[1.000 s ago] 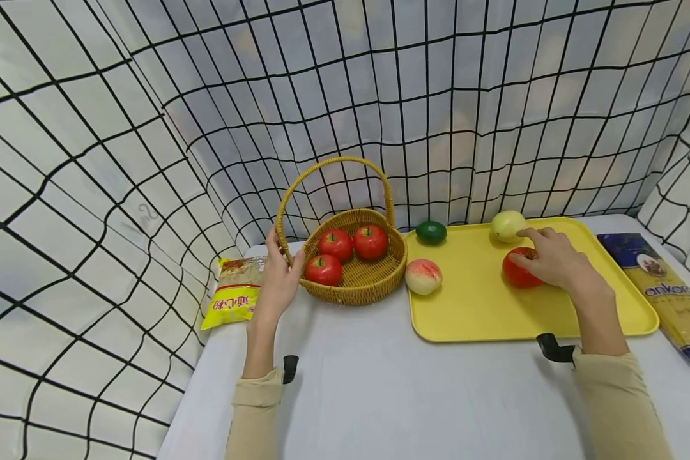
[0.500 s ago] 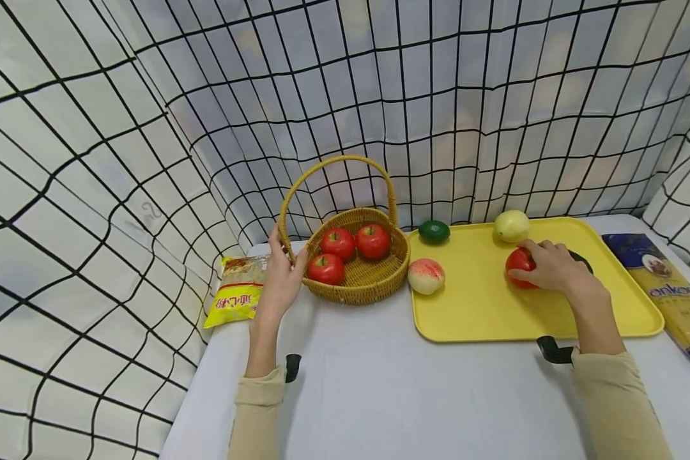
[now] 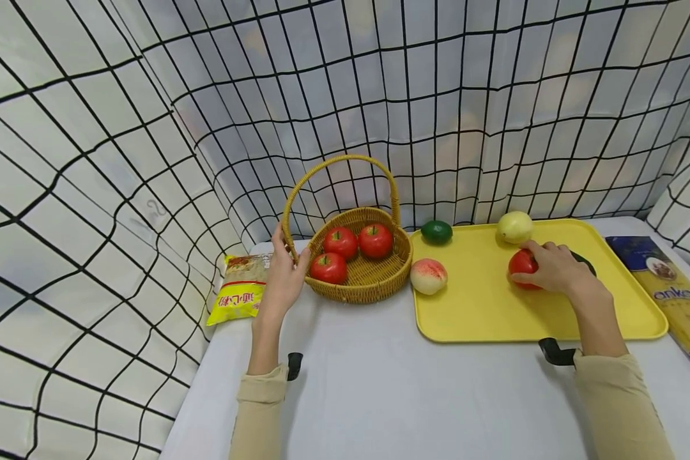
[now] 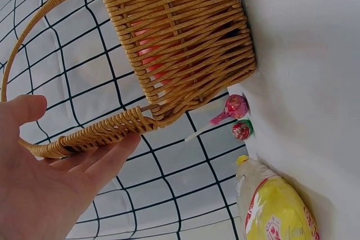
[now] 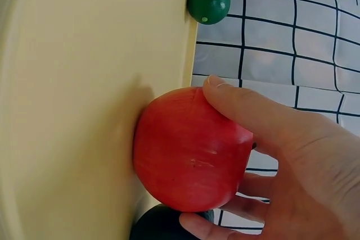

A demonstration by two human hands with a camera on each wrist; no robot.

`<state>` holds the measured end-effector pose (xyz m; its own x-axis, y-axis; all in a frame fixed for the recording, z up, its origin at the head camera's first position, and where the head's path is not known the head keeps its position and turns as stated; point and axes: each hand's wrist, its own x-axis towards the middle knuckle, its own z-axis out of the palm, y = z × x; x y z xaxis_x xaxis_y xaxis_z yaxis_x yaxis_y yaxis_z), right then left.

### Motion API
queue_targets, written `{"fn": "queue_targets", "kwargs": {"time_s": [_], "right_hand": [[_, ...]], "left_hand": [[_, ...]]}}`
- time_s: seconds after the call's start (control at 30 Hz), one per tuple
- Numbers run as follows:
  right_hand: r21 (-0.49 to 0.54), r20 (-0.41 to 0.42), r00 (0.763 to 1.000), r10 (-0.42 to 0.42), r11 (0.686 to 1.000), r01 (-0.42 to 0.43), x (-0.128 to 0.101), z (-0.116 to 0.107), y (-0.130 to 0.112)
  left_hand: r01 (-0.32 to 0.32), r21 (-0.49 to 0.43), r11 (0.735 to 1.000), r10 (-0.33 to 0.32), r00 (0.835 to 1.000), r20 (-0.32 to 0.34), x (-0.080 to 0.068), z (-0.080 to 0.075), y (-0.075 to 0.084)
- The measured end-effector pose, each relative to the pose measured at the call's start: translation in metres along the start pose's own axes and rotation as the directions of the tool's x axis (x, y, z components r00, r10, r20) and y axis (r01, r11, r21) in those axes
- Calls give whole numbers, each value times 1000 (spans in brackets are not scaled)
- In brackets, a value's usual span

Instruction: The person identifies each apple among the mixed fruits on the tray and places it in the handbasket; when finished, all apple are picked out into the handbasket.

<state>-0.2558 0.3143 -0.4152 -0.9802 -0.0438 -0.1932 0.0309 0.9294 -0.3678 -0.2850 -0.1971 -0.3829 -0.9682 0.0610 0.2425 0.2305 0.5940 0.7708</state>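
- Where our right fingers (image 5: 247, 113) curl, they wrap a red apple (image 5: 188, 150) that sits on the yellow tray (image 3: 483, 306): index finger over the top, thumb low on the near side, so the round fruit cannot roll out of the hold.
- We see our right hand (image 3: 554, 268) over the far-right part of the tray, with the apple resting on the tray surface under it; a dark object (image 5: 163, 224) lies just beside the apple, mostly hidden.
- Our left fingers (image 4: 107, 158) lie nearly straight along the base of the wicker handle, thumb on the other side of it, resting against it rather than clamped; we judge this steadies the light basket (image 3: 359, 262).
- Our left hand (image 3: 284, 281) meets the basket at its left rim; three red apples (image 3: 351, 249) lie inside.
- Farther out, a peach (image 3: 428, 276) sits at the tray's left edge, a green lime (image 3: 436, 231) just past its far-left corner, and a pale yellow fruit (image 3: 515, 227) at its far side, near our right hand.
- At the left lies a yellow packet (image 3: 238, 297), with two lollipops (image 4: 233, 117) behind the basket; a pasta bag (image 3: 667, 287) lies right of the tray, all on the white table (image 3: 408, 396).
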Motion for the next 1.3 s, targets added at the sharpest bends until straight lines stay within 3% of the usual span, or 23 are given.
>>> {"fn": "queue_targets", "kwargs": {"time_s": [0.43,0.67,0.83,1.07,1.17,1.3], "right_hand": [[-1,-125,991,-40,999,40,-12,-14,-7],[-3,-336,939,-69,997,72,-30,-37,-23],[-7,-490,869,-75,997,82,-53,-56,-43],[-66,-703,693,-162,984,163,-82,-71,-72],[-77,-743,644,-185,978,192,-88,-72,-80],[-76,-776,595,-208,968,240,-91,-71,-87]], "left_hand": [[-30,6,1000,30,1000,8,2,0,-4],[-17,5,1000,17,1000,8,0,-1,-2],[-21,0,1000,21,1000,4,1,0,-1],[-23,-6,1000,22,1000,-3,3,1,-2],[-19,1,1000,19,1000,-6,3,1,-2],[-18,15,1000,18,1000,-3,2,1,-2]]}}
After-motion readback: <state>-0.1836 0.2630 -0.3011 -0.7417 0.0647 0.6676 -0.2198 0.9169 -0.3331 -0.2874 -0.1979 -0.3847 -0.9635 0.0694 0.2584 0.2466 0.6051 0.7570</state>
